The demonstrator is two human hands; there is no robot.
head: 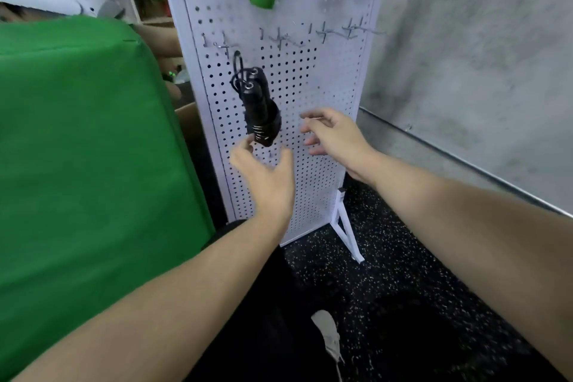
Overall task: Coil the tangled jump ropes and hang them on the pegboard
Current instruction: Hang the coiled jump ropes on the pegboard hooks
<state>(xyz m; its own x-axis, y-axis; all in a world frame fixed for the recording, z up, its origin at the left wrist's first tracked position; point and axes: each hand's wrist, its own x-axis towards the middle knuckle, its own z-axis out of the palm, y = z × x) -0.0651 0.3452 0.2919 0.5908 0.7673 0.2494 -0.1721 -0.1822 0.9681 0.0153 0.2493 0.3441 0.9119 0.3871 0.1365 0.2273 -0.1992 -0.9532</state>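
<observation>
Just above left grip, hung black rope

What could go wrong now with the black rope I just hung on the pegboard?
The black rope hangs by one thin loop on a hook, so it could slip off if bumped. The left hand sits right under the bundle; its fingers could knock it. The wrapped coil could also loosen.

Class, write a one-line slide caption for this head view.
Both open hands, left hand and right hand, hover by the coiled black jump rope hanging on the pegboard.
</observation>
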